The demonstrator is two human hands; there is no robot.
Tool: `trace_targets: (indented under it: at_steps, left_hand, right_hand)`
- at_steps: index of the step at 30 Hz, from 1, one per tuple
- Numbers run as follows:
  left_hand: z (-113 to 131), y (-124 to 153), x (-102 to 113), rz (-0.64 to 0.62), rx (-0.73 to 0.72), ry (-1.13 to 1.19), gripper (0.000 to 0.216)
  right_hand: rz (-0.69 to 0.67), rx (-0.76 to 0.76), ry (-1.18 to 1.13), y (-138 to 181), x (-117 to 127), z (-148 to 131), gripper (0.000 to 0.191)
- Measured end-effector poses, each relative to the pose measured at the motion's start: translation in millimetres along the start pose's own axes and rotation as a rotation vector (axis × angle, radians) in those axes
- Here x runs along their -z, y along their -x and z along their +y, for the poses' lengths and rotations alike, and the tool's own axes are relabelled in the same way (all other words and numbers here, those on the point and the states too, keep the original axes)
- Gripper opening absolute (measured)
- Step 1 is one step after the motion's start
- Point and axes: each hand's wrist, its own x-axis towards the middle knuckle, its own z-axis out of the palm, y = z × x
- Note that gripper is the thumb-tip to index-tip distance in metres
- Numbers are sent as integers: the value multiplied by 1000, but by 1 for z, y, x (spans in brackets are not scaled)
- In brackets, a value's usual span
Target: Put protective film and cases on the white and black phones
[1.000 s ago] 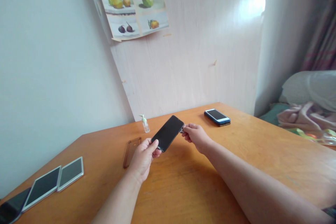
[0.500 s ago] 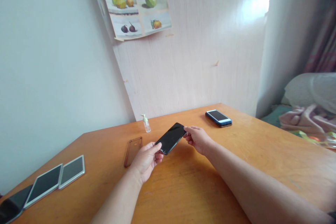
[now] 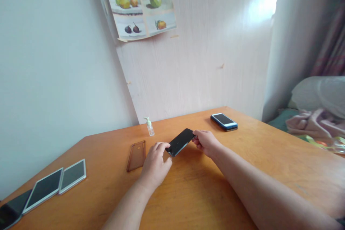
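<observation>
A black smartphone (image 3: pixel 180 142) is held tilted above the table, its dark glossy face upward. My right hand (image 3: pixel 206 143) pinches its far right end between thumb and bent fingers. At the near left end is my left hand (image 3: pixel 157 163), thumb and fingers apart; its fingertips are at the phone's corner, and whether they touch it I cannot tell. A translucent brown phone case (image 3: pixel 136 156) lies on the table just left of my left hand. Behind it stands a small clear pump bottle (image 3: pixel 150 128) with a pale green top.
On the wooden table (image 3: pixel 205 194), a white-faced phone (image 3: pixel 224 120) lies on a dark one at the back right. At the left lie two white-framed devices (image 3: pixel 44 188) (image 3: pixel 73 176) and a dark one (image 3: pixel 13 210). A board with fruit pictures (image 3: pixel 142 12) rises behind the table.
My left hand has loosened its grip on the phone, its thumb coming off the face and its fingers spreading. The phone has shifted slightly right in my right hand.
</observation>
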Motion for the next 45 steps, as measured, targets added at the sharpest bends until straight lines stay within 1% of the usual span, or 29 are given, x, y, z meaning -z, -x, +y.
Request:
trace_targets:
  at_steps: [4,8,12,15,18,22,25,27,29,33,37,38,40,43,44,45]
  left_hand:
    - [2,0,2,-33,-63,-105,36]
    - [3,0,3,-24,-101,-98,32]
    - [3,-2,4,-32,-98,-95,28]
    - [5,-4,5,-3,-68,-108,27]
    - [6,-4,4,20,7,-35,22]
    - [5,-2,1,-26,126,85,23]
    - [4,0,-3,-50,160,136,25]
    - [4,0,-5,-73,150,141,26]
    - [3,0,-7,-92,140,132,26]
    - [3,0,-8,-99,145,104,26]
    - [2,0,-8,-107,145,95,26]
    - [2,0,-8,-105,145,91,25]
    - [2,0,-8,-102,143,89,25]
    - [2,0,-8,-112,129,107,27]
    - [2,1,-8,-115,125,115,28]
    - [3,1,-8,-115,123,119,28]
  right_hand:
    - [-16,-13,18,2,-2,2,13]
    - [-35,-18,27,0,-2,3,12]
    - [-59,-16,39,-1,-2,6,19]
    - [-67,8,60,2,-2,6,26]
    - [-37,83,91,7,-2,2,24]
    - [55,228,102,12,0,-9,11]
    - [69,343,93,12,-1,-14,8]
    - [47,377,142,10,-2,-12,9]
    - [30,368,216,6,-2,-7,11]
    - [37,384,337,-3,5,-1,16]
    - [66,540,667,2,7,-3,15]
    - [49,584,734,7,4,-2,16]
    - [-38,656,788,20,-6,1,20]
    - [-233,738,783,38,-22,10,21]
    - [-280,757,775,41,-24,12,20]
    - [-297,765,768,42,-25,12,20]
